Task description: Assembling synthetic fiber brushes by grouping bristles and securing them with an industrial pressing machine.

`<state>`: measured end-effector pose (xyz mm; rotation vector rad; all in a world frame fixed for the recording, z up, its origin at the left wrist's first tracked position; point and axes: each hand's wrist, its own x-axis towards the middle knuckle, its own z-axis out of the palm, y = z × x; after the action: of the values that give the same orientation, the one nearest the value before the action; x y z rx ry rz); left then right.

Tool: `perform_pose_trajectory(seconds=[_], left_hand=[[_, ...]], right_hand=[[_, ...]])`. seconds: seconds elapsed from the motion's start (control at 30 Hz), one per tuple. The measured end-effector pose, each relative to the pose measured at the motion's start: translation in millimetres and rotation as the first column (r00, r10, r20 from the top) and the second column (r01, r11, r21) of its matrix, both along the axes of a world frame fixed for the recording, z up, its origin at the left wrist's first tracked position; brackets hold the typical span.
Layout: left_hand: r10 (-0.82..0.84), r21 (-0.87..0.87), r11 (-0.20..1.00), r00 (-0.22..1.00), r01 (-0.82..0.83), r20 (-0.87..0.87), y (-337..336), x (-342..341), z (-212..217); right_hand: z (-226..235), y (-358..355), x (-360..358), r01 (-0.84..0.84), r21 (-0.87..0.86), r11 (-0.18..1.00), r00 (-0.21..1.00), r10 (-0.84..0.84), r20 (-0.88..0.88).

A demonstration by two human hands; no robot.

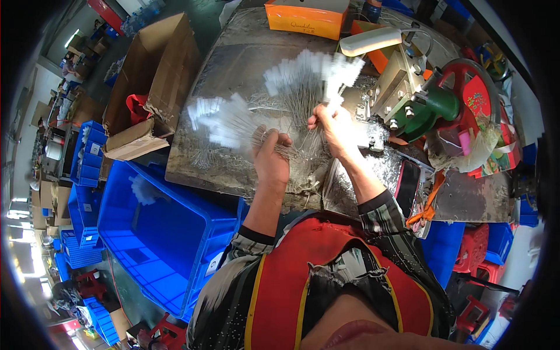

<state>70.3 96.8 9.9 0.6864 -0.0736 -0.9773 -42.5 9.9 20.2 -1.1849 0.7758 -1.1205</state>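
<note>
On the worn tabletop (233, 55), noted two batches of thin white-tipped wires. Found left hand (272, 158) curled around the bare stems of the left batch (230, 121), fingers closed, with tips fanned out to the upper left and slightly blurred. Found right hand (333, 125) at the lower right edge of the middle batch (296, 86), thumb and fingers drawn close together. Could not confirm a hold there, owing to strong glare on hand and tips.

Judged the governing relation as follows: middle batch just up and left of the right hand, up and right of the left; long axis running away from the body, tips at the far end, stems at the near end. Rated right hand the nearer. Recorded left batch as slanted against that axis, with stems converging toward the gap between both hands.

Also logged: green and red hand press (440, 105) to the right, phone (408, 182) below it, blue bin (157, 239) at lower left, orange box (306, 22) at the far edge.
</note>
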Motion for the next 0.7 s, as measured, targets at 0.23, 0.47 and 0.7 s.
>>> perform_pose_trajectory(seconds=[0.23, 0.47, 0.7], left_hand=[[-0.094, -0.06, 0.993, 0.984, 0.104, 0.153, -2.2, -10.6, -13.3], [-0.112, -0.172, 0.974, 0.973, 0.148, 0.203, 6.9, -9.5, -7.7], [0.011, -0.342, 0.94, 0.998, 0.012, 0.065, 12.1, 16.7, 16.0]], right_hand=[[20.1, 29.6, 15.8, -0.271, 0.19, 0.944, 0.957, 0.285, -0.049], [-5.1, 22.3, 20.6, -0.212, 0.22, 0.952, 0.962, 0.244, -0.126], [-2.8, -11.3, 0.7, 0.267, 0.14, 0.953, 0.917, -0.296, 0.267]])
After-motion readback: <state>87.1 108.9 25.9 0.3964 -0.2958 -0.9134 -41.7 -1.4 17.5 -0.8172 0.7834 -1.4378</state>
